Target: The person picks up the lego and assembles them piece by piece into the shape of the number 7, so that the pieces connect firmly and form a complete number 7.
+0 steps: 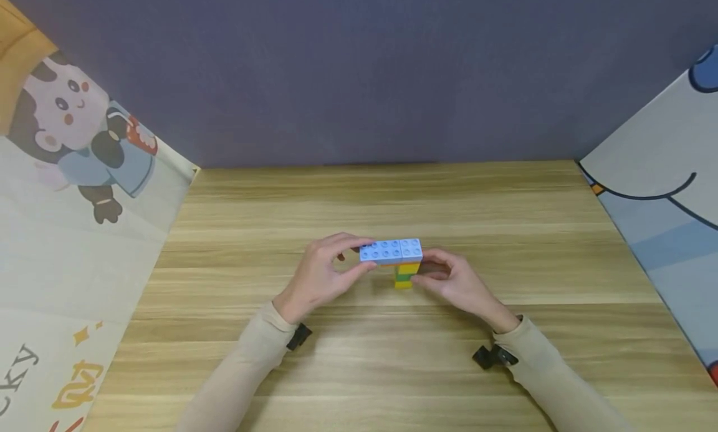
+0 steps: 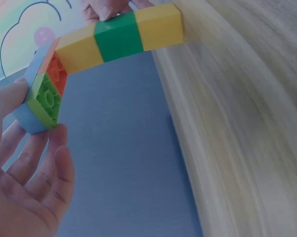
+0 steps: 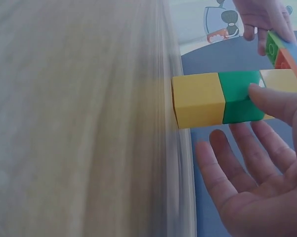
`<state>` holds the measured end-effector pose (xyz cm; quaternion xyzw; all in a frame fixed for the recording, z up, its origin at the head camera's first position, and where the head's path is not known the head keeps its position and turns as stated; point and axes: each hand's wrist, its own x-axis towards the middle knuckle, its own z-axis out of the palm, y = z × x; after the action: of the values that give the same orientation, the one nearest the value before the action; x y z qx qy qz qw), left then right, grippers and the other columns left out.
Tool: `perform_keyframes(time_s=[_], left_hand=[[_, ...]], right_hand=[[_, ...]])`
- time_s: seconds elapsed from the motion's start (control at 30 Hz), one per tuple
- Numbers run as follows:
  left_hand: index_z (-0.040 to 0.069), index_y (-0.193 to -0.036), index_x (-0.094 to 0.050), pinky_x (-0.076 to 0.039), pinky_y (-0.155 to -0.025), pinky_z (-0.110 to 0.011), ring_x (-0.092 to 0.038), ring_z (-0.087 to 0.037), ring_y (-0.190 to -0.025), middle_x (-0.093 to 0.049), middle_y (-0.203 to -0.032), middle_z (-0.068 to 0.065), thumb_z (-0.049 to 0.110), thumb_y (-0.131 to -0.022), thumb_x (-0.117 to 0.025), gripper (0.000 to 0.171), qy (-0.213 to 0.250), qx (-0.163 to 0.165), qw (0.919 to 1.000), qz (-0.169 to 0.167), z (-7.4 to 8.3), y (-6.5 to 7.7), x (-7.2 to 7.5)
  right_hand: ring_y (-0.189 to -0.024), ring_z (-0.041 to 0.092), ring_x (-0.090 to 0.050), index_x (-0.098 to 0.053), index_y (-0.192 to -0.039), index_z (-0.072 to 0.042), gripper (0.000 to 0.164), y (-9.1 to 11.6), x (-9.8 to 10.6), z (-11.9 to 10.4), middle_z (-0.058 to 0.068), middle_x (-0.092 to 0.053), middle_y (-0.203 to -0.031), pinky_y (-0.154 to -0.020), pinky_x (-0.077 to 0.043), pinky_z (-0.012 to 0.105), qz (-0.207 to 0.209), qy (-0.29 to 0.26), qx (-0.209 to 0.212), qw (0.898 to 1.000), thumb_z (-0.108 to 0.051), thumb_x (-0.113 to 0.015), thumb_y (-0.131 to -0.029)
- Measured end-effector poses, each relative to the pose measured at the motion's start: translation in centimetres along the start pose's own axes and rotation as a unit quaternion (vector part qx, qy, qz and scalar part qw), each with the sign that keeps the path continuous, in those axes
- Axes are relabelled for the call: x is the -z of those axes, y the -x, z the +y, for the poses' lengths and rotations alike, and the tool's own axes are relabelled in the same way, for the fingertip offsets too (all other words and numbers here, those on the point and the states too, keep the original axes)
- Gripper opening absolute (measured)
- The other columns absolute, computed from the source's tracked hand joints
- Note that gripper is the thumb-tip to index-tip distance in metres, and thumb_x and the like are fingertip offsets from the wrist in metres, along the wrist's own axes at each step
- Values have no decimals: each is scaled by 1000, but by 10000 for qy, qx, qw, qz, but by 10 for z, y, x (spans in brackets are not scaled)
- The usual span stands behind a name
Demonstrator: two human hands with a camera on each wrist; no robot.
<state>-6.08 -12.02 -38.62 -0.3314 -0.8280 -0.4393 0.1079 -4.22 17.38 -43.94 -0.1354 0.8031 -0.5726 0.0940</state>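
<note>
A column of toy building bricks stands upright on the table: a yellow brick (image 3: pixel 197 101) at the bottom, a green brick (image 3: pixel 237 96) in the middle and another yellow brick (image 2: pixel 79 49) above. Two blue bricks, a long one (image 1: pixel 381 251) and a short one (image 1: pixel 412 250), lie end to end on top and jut out leftward. Under them sit an orange brick (image 2: pixel 58 74) and a light green brick (image 2: pixel 44 102). My left hand (image 1: pixel 322 267) pinches the jutting left end between thumb and fingers. My right hand (image 1: pixel 457 282) grips the column, its thumb on the green brick.
The wood-grain table (image 1: pixel 359 363) stretches around the bricks. A dark blue-grey panel (image 1: pixel 359 76) rises along its back edge. Printed cartoon panels stand at the left (image 1: pixel 84 251) and right (image 1: pixel 645 232) sides. Both forearms wear a small black device near the cuff.
</note>
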Motion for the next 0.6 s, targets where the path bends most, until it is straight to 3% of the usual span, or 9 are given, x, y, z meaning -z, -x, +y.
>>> perform_keyframes(time_s=[0.2, 0.4, 0.6], left_hand=[[8, -128, -76, -61, -69, -32, -75, -17, -98, -80, -121, -7, 16, -89, -88, 42, -27, -4, 9999, 148, -2, 0, -3], [3, -131, -72, -64, -69, -41, -77, -24, -95, -78, -125, -14, 9, -87, -88, 48, 138, 54, 9987, 486, -4, -1, -6], [0, -128, -73, -64, -71, -32, -77, -25, -94, -76, -127, -14, 10, -89, -86, 42, 213, 177, 9977, 623, -6, -2, -7]], right_hand=[[-119, 37, -72, -68, -135, -2, 46, 0, 0, -2, 19, -71, -134, -99, -61, 30, 25, 88, -132, 9999, -6, -83, -91], [-117, 35, -74, -68, -134, -1, 46, 0, -1, -1, 19, -72, -132, -97, -61, 26, 33, 108, -167, 9998, -11, -84, -92], [-113, 31, -75, -69, -133, 0, 46, 0, 0, -2, 20, -74, -129, -94, -60, 21, 52, 110, -273, 9996, -15, -84, -93]])
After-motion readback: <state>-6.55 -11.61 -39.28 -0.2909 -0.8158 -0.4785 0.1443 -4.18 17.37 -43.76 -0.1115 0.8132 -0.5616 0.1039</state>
